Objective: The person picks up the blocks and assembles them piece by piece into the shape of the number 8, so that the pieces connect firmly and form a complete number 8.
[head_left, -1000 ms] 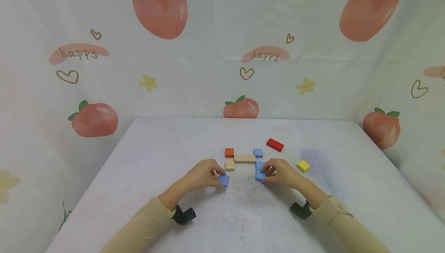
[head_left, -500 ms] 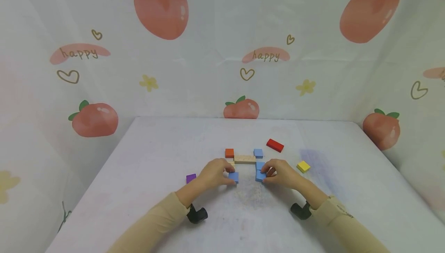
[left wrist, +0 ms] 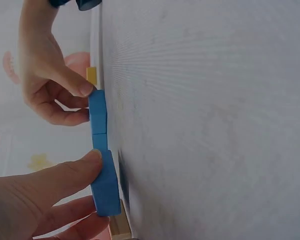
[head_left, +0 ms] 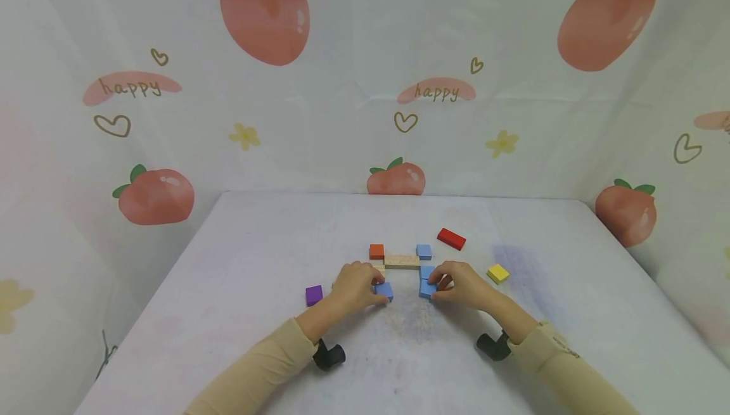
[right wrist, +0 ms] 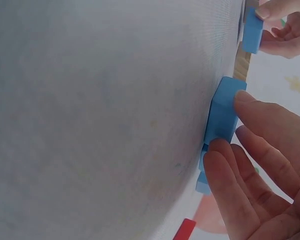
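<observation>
Watching the left hand (head_left: 355, 285) pinch the left block (head_left: 384, 291), the right hand (head_left: 459, 283) the right block (head_left: 427, 288).
I see both between thumb and fingertips, well in from the table's (head_left: 274, 237) far edge.

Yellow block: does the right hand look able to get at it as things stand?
Probably yes. The yellow block lies to the right of the right hand, with nothing visible between them, though that hand pinches a blue block it may need to release first.
</observation>
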### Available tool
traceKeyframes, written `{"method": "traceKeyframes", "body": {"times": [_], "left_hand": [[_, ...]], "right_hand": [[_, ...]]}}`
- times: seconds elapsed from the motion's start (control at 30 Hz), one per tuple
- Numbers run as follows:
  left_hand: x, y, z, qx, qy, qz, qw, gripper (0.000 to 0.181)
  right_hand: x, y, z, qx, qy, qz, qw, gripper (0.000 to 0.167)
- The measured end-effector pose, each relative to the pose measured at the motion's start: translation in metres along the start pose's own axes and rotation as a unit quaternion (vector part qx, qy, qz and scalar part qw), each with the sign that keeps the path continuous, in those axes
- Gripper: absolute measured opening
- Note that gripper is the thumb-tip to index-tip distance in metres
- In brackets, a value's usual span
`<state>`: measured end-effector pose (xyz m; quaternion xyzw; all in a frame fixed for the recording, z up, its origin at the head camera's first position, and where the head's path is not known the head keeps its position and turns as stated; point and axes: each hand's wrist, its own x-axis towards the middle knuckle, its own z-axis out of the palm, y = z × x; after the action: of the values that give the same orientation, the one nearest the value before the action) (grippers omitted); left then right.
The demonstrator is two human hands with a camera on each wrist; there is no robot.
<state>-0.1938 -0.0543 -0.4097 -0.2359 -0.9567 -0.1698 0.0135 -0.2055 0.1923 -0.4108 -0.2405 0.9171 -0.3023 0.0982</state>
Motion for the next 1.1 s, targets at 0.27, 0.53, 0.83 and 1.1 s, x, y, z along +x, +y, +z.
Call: {"method": "traceKeyframes", "body": {"times": [0.27,0.53,0.83,1.1], "left_hand": [[-0.001,-0.0015,0.0031,0.002,0.012,-0.009,0.9999,0.035],[-0.0022,-0.0013,-0.0009,-0.004,0.006,-0.02,0.9998,0.038],[-0.0041,-0.0056,-0.0059,-0.02,-0.008,-0.019,0.9996,0.033],[-0.0052,-0.0064,-0.0059,-0.019,-0.001,-0.022,0.9996,0.031]], "right_hand": [[0.0002,0.0002,0.0001,0.002,-0.003,0.001,1.0,0.021],[0.0003,-0.0003,-0.0002,0.002,-0.004,0.005,1.0,0.022],[-0.0003,0.0004,-0.0007,0.003,-0.002,0.003,1.0,0.022],[0.0001,0.001,0.0,0.003,-0.002,0.0,1.0,0.022]]}}
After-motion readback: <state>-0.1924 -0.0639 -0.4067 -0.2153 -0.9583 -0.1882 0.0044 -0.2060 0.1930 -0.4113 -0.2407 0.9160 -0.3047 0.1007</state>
